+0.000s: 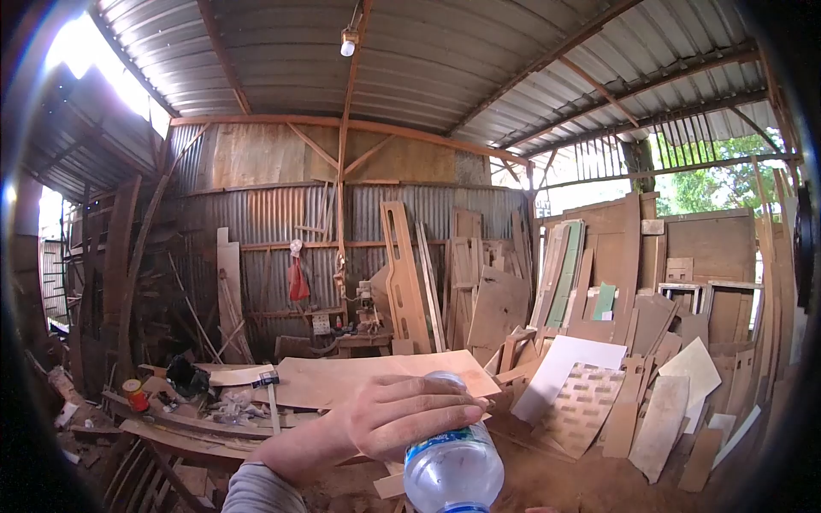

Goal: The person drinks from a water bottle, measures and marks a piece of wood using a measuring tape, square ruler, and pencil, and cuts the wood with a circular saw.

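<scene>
My left hand (415,415) reaches in from the lower left, its grey sleeve (263,489) at the wrist. Its fingers are closed round a clear plastic water bottle (453,474) with a blue and green label. The bottle is tilted with its neck towards me, and a blue ring or cap shows at the bottom edge of the view. Only a sliver of what seems to be my right hand (540,510) shows at the bottom edge, right of the bottle; its fingers are hidden.
Behind the bottle lies a workbench with a curved wooden sheet (329,380), a hammer-like tool (267,379), a black bag (184,374) and a red-orange spool (135,395). Boards and panels (590,393) lean at the right. A long slotted plank (404,278) stands against the corrugated wall.
</scene>
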Demonstrator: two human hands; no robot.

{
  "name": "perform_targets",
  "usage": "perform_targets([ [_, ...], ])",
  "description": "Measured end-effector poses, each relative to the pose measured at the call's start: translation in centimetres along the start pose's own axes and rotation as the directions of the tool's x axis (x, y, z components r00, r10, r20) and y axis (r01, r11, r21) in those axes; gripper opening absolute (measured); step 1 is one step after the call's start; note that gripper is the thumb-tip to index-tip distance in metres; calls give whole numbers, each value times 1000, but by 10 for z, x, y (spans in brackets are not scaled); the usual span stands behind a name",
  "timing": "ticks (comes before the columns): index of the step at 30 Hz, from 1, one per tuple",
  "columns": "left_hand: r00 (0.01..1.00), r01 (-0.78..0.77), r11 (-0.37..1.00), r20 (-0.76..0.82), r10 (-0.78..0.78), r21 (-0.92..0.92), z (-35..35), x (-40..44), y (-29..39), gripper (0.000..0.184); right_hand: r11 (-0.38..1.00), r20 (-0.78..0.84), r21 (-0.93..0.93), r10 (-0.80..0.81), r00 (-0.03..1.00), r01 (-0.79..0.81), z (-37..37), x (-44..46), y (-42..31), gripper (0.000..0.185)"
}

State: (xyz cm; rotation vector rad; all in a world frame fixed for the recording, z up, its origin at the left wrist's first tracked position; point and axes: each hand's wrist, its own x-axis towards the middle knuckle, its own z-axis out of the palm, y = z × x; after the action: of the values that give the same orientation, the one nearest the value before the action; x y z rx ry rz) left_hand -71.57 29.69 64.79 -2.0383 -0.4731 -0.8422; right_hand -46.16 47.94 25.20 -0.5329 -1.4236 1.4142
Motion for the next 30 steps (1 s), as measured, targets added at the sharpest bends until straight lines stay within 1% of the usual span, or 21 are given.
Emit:
perform_targets([
  [1, 1000, 20, 1000, -1, -20, -1, 2, -4, -2, 47, 1000, 5, -7, 3, 1000, -3, 1, 1, -3, 16],
  [4, 995, 96, 995, 3, -96, -9, 7, -20, -4, 51, 987, 32, -135, -89, 996, 92, 7, 5, -21, 15],
  [5, 992, 128, 992, 10, -128, -16, 8, -26, -4, 53, 987, 44, -140, -68, 997, 74, 7, 8, -19, 16],
  [7, 980, 197, 978, 16, -196, -73, 14, -42, -8, 54, 988, 63, -155, -16, 998, 26, 5, 10, -15, 17],
  [9, 962, 272, 947, 18, -273, -172, 23, -65, -13, 55, 989, 35, -116, 95, 995, -90, 12, 9, -20, 19],
  [10, 947, 321, 929, 33, -320, -185, 26, -73, -13, 56, 983, 21, -99, 155, 988, -152, 15, 10, -27, 20],
  [13, 886, 462, 859, 78, -456, -222, 44, -108, -12, 58, 941, 15, -234, 254, 967, -243, 22, 22, -47, 21],
  [14, 864, 503, 833, 96, -495, -230, 48, -125, -13, 58, 970, 34, -232, 79, 996, -69, 13, 28, -19, 21],
  [15, 834, 550, 798, 119, -539, -244, 55, -144, -12, 59, 968, 53, -234, -86, 995, 96, 0, 29, 16, 21],
  [17, 762, 647, 730, 138, -633, -223, 68, -180, -4, 59, 982, 5, -171, 76, 997, -74, 6, 26, 9, 24],
  [18, 716, 697, 684, 157, -681, -214, 74, -199, 5, 60, 970, -74, -181, 149, 986, -160, 18, 22, -2, 26],
  [19, 664, 743, 624, 147, -733, -242, 81, -215, 15, 60, 953, -152, -192, 206, 967, -233, 29, 22, -11, 29],
  [20, 610, 782, 566, 135, -780, -263, 90, -230, 23, 60, 939, -112, -246, 217, 970, -238, 23, 25, -8, 32],
  [21, 552, 815, 497, 138, -822, -296, 96, -246, 33, 65, 929, -65, -292, 218, 974, -227, 16, 26, -3, 35],
  [23, 473, 854, 415, 135, -871, -313, 107, -277, 59, 70, 932, -67, -262, 240, 968, -249, 25, 29, -5, 40],
  [24, 447, 864, 393, 122, -886, -314, 111, -289, 66, 73, 935, -68, -242, 252, 965, -261, 20, 27, -1, 43],
  [25, 426, 873, 364, 143, -894, -326, 112, -297, 71, 78, 942, -59, -216, 248, 967, -255, 17, 30, 7, 45],
  [26, 391, 892, 329, 164, -906, -310, 111, -305, 78, 78, 951, -45, -186, 244, 969, -248, 18, 34, 11, 48],
  [28, 331, 922, 272, 198, -923, -275, 107, -314, 90, 79, 952, -43, -185, 240, 970, -243, 25, 37, 6, 50],
  [30, 350, 923, 299, 205, -914, -244, 101, -314, 90, 80, 952, -37, -189, 237, 971, -240, 28, 39, 5, 52],
])
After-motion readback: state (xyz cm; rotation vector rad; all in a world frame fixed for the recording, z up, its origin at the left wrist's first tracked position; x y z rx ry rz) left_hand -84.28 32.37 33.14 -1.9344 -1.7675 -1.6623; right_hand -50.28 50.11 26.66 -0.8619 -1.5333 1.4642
